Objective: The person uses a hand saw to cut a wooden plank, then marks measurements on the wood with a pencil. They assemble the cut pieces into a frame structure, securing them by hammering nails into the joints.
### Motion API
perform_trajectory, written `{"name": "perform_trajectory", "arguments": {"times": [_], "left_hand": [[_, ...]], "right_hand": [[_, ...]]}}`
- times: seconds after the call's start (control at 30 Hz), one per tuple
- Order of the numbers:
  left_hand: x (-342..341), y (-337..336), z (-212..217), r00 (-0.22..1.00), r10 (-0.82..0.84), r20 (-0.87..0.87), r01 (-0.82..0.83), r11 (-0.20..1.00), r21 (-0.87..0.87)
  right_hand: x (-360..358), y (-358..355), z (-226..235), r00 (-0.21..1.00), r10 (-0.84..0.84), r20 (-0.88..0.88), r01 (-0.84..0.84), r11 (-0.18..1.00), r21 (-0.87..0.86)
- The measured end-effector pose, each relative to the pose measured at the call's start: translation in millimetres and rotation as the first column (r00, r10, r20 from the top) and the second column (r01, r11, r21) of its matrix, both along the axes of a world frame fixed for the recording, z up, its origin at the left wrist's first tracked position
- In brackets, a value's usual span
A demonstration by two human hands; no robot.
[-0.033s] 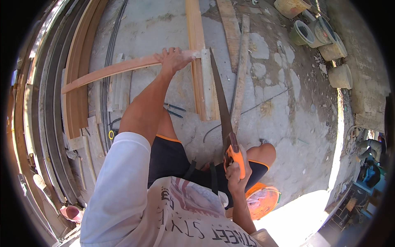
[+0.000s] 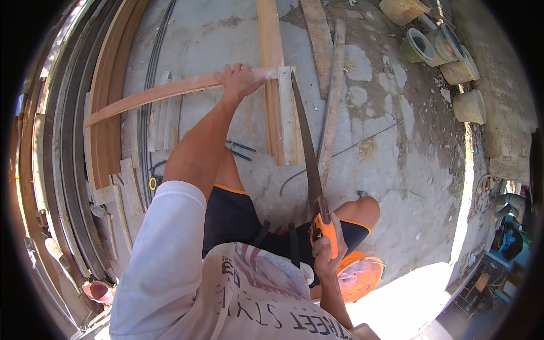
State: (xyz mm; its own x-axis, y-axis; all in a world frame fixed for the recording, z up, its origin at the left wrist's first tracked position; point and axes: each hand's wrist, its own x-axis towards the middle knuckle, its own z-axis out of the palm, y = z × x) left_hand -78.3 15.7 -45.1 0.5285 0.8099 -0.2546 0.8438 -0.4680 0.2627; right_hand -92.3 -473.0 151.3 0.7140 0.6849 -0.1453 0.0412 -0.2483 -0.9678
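Observation:
My left hand [image 2: 242, 82] grips a long wooden strip [image 2: 164, 92] near its right end, fingers over the far edge and thumb towards the end. That end lies across a longer timber [image 2: 271, 51] and by a short pale board [image 2: 288, 113]. In my right hand [image 2: 327, 249] is the orange handle of a handsaw [image 2: 309, 153], its fingers wrapped round the grip. The saw's long dark blade points away from me, its narrow tip beside the strip's end and the pale board. Whether the teeth touch the wood I cannot tell.
Stacked planks [image 2: 107, 107] and dark metal lengths line the left side. Pliers [image 2: 241, 150] and a tape measure [image 2: 153, 183] lie left of my legs. An orange bucket [image 2: 362, 277] stands by my right knee. Several buckets [image 2: 416, 45] sit far right.
The saw and my right hand have come slightly back towards me, the blade tip lower along the pale board. My left hand and the wooden strip stay in place.

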Motion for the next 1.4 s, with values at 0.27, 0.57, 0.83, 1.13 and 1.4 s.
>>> {"name": "perform_trajectory", "arguments": {"times": [0.27, 0.57, 0.83, 1.13, 1.4], "left_hand": [[11, -15, 19, 1.0, 0.025, 0.004, -0.025, 1.0, -0.009], [10, -18, 17, 0.999, 0.044, -0.005, -0.044, 0.999, 0.018], [7, -13, 18, 0.999, 0.048, -0.004, -0.048, 0.999, -0.008], [7, -20, 33, 0.999, 0.045, 0.007, -0.045, 0.999, -0.006], [4, -14, 18, 0.998, 0.064, 0.022, -0.064, 0.998, -0.023]], "right_hand": [[65, 118, -37, 0.991, -0.017, -0.136, 0.015, 1.0, -0.021], [1, 0, -11, 0.999, -0.041, 0.031, 0.043, 0.997, -0.061], [64, 134, -32, 0.994, 0.016, -0.108, -0.016, 1.0, -0.004], [36, 66, -20, 0.996, -0.026, -0.089, 0.031, 0.998, 0.051], [42, 95, -20, 1.0, -0.002, -0.011, 0.001, 0.999, -0.05]]}}
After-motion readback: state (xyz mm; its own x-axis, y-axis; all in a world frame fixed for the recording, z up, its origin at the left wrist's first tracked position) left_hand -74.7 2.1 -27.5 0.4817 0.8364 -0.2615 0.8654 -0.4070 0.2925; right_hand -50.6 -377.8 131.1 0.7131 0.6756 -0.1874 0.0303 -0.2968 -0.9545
